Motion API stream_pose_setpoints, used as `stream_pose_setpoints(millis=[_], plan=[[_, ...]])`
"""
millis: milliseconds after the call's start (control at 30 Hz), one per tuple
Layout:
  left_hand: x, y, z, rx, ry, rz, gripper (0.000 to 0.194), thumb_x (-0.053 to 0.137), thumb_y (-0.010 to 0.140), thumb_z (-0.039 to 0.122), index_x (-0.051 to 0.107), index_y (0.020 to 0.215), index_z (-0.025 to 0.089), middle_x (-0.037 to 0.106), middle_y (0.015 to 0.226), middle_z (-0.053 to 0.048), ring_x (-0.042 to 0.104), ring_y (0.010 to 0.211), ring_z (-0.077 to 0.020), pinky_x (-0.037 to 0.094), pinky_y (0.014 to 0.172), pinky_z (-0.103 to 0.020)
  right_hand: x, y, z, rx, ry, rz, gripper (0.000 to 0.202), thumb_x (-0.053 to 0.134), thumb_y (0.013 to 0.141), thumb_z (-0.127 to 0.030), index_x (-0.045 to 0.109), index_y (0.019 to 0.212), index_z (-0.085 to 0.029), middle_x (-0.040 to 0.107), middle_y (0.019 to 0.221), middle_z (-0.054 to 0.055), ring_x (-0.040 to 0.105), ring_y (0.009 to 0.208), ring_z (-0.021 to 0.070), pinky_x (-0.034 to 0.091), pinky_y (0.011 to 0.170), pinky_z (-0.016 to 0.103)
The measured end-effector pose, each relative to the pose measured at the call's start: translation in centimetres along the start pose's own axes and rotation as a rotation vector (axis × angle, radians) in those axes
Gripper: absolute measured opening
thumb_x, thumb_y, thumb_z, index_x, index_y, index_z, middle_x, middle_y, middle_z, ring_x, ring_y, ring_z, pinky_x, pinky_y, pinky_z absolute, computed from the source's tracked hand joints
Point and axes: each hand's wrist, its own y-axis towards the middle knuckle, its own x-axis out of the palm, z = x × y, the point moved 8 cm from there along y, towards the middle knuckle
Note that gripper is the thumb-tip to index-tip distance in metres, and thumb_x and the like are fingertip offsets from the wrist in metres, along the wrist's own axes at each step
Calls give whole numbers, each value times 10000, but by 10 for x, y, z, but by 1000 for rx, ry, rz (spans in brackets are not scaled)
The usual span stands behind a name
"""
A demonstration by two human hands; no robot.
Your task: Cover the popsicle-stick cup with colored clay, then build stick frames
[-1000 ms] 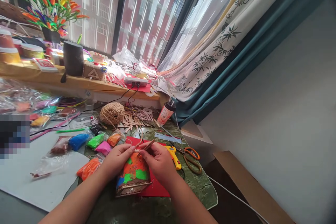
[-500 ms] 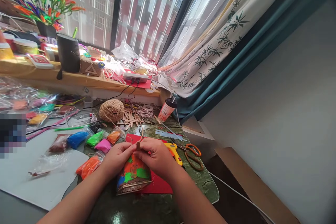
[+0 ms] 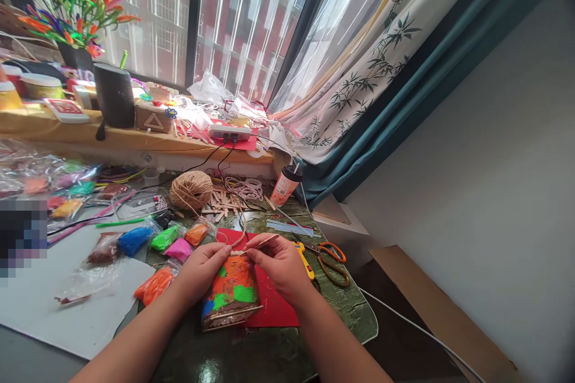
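A clay-covered container (image 3: 242, 278), patched in orange, green and blue, stands tilted between my hands over a red sheet (image 3: 274, 305). Pale twisted cord (image 3: 238, 252) lies along its upper rim, and a length of it runs up toward the ball of twine (image 3: 191, 189). My left hand (image 3: 204, 266) is closed at the container's upper left, thumb and fingers pinching the cord against the rim. In my right hand (image 3: 279, 266) a thin wooden craft stick (image 3: 268, 241) is pinched, its side facing me, just above the rim's right end. The fingertips partly hide the rim.
Right of my hand lie a yellow glue gun (image 3: 305, 260) and orange-handled scissors (image 3: 333, 263). Bagged clay (image 3: 155, 286) and a white board (image 3: 49, 323) are at left. Farther back are wooden sticks (image 3: 222, 203) and a lidded drink cup (image 3: 286, 185).
My right hand has shifted slightly right and turned the stick from upright to nearly flat. The corded rim now shows between my hands. My left hand keeps its place.
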Motion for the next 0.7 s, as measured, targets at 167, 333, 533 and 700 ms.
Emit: stream_pose_setpoints(millis=[167,333,533,700], plan=[[2,1,0,-5,0,-17,554,653,839,707,789,809,172,738,794,-54,626,801,-255,495,739,-331,9,1,6,6,-23,-53,287,983,735,-436,848,882,-230,835,905,38,762,861,200,613,826,321],[2,2,0,-9,8,-15,553,658,828,707,772,760,171,741,782,-63,623,801,-259,494,743,-337,12,4,5,-7,-80,-84,266,989,731,-421,858,875,-239,831,860,29,762,847,207,609,825,331],[2,2,-1,-22,1,-17,564,642,832,722,756,750,175,739,783,-65,633,815,-269,504,753,-346,13,2,2,-65,-201,-89,219,914,819,-419,848,899,-226,834,905,53,766,857,228,615,817,357],[4,1,0,-26,-2,-28,573,650,818,737,746,733,179,733,761,-65,637,812,-277,509,755,-349,19,-3,-20,-195,-423,-131,71,833,890,-282,846,936,-230,834,925,55,773,872,222,608,825,342]])
